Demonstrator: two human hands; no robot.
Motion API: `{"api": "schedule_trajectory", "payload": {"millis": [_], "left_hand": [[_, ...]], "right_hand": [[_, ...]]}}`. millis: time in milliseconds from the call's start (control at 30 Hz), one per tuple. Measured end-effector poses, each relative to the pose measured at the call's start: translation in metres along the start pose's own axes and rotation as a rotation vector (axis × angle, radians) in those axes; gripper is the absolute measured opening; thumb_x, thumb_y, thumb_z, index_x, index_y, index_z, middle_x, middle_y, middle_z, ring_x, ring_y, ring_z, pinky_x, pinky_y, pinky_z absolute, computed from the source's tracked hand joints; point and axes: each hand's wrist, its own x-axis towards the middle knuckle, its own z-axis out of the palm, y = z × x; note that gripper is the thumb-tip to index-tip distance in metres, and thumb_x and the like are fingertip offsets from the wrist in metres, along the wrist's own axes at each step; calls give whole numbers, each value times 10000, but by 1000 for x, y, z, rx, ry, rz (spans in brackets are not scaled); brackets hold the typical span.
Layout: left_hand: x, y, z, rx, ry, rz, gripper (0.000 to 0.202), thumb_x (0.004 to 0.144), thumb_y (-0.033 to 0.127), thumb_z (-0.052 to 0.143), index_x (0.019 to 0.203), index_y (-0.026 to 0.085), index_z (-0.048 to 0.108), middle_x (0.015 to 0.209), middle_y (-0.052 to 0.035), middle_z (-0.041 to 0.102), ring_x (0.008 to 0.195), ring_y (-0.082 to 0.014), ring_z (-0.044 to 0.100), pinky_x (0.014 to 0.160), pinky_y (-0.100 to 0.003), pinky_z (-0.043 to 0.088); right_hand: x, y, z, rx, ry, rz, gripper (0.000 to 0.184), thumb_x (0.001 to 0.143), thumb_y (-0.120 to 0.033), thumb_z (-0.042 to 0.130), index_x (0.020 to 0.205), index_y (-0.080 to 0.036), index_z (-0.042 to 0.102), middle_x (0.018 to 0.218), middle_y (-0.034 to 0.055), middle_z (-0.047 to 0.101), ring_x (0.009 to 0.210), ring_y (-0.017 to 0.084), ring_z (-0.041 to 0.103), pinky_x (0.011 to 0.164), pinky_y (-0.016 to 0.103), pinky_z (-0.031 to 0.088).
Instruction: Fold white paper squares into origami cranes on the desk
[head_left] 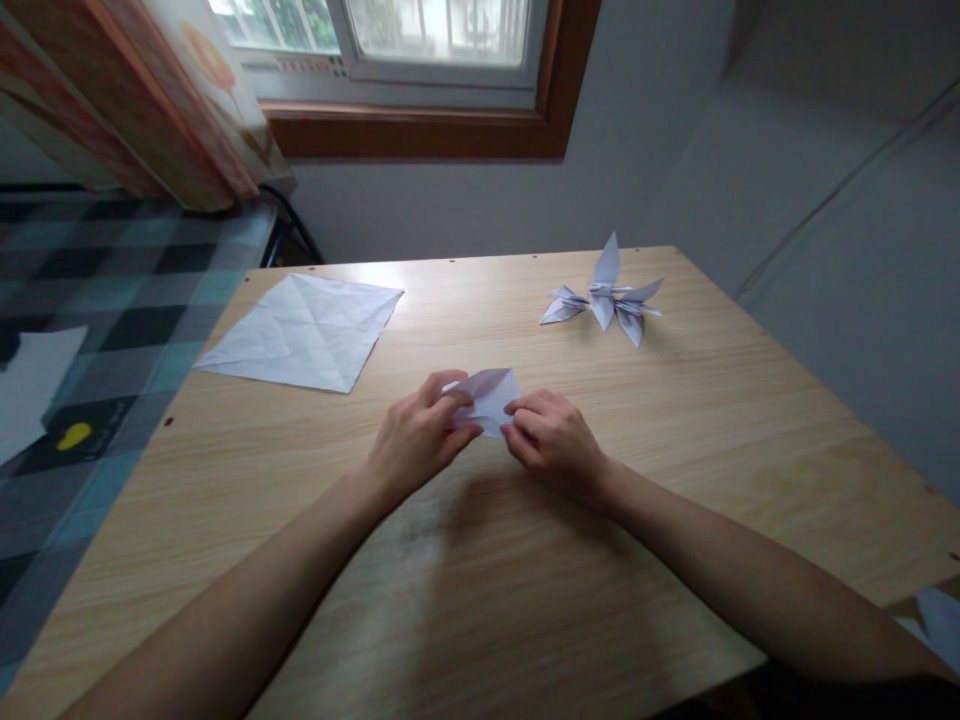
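Note:
A small folded piece of white paper (491, 395) rests on the wooden table (525, 560) near its middle. My left hand (416, 440) pinches its left edge with fingers curled. My right hand (551, 440) grips its lower right corner, fingers pressed together. Both hands meet over the paper, which hides part of its lower edge.
A creased, unfolded white paper square (300, 330) lies at the table's left rear. A finished folded paper flower (607, 295) sits at the right rear. A checked cloth (90, 330) with loose paper is left of the table. A window and curtain are behind.

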Motion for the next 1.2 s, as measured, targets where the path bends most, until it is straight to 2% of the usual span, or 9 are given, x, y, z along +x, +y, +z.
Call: {"api": "schedule_trajectory", "payload": {"millis": [167,333,433,600,833,933,1033,1133,1200], "left_hand": [[0,-1,2,-57,15,-75,746,802,219,735,1453,265,373,1341,-112,545,825,-160,675,688,-293,589],[1,-6,8,-154,84,-117,958,791,140,693,1558,300,143,1363,-138,536,725,-110,621,590,-240,538],[2,-8,8,-191,114,-199,949,791,129,671,1564,285,144,1245,-109,619,654,-86,579,593,-230,516],[7,-10,2,-215,109,-386,649,816,157,629,1435,189,434,711,45,607,568,-105,552,570,-230,462],[11,-18,2,-210,203,-460,566,791,160,659,1329,183,483,799,35,615,585,-99,559,589,-243,479],[6,-16,2,-32,335,-310,492,800,183,681,1256,193,498,979,-37,619,684,-130,576,608,-274,495],[0,-7,-1,130,384,30,240,852,192,655,1062,205,540,904,-39,623,753,-167,582,659,-300,493],[-2,5,-4,150,114,348,40,894,190,604,917,208,577,766,-6,624,699,-161,569,651,-293,468],[0,12,-4,164,-30,408,91,926,233,572,850,200,609,743,-13,640,709,-170,588,645,-296,463]], "right_hand": [[1,-3,-2,-27,-28,38,122,892,-191,598,771,-190,614,939,106,713,888,250,602,820,386,473],[2,-3,-2,1,-61,46,67,888,-173,613,944,-192,644,949,86,707,914,252,591,830,389,466],[1,-2,0,2,-49,15,92,905,-165,589,912,-203,673,1009,85,717,958,251,595,856,397,471],[0,2,0,18,-58,-42,169,849,-102,581,892,-206,707,1047,81,725,963,251,605,867,409,496],[-2,-7,-9,69,-167,-180,206,806,-124,606,967,-187,718,1018,83,723,912,241,604,832,393,517],[-3,-15,-10,17,-180,-153,207,849,-162,592,1022,-179,705,1071,102,711,928,250,597,835,411,511],[-4,-20,-8,-24,-173,-114,238,890,-203,586,1103,-155,680,1124,131,697,983,276,592,866,441,503],[-4,-22,-6,-33,-156,-89,256,922,-248,580,1137,-132,659,1146,146,691,1025,292,591,888,450,501],[-4,-21,-5,-27,-124,-88,252,941,-261,562,1125,-117,657,1152,154,693,1033,291,598,891,442,504]]}}
